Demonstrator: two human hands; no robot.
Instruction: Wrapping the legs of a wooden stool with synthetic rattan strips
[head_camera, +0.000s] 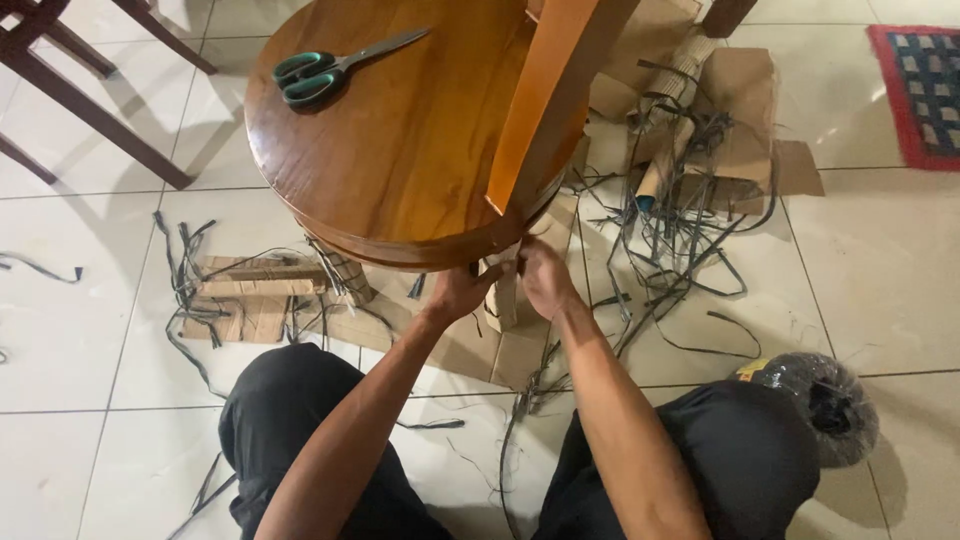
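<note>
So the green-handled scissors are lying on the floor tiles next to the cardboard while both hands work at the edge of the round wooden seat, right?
Not quite. The green-handled scissors lie on top of the round wooden seat, not on the floor tiles. The head view shows this. The rest holds: the left hand and right hand are both at the seat's near edge, with cardboard on the floor below.
</note>
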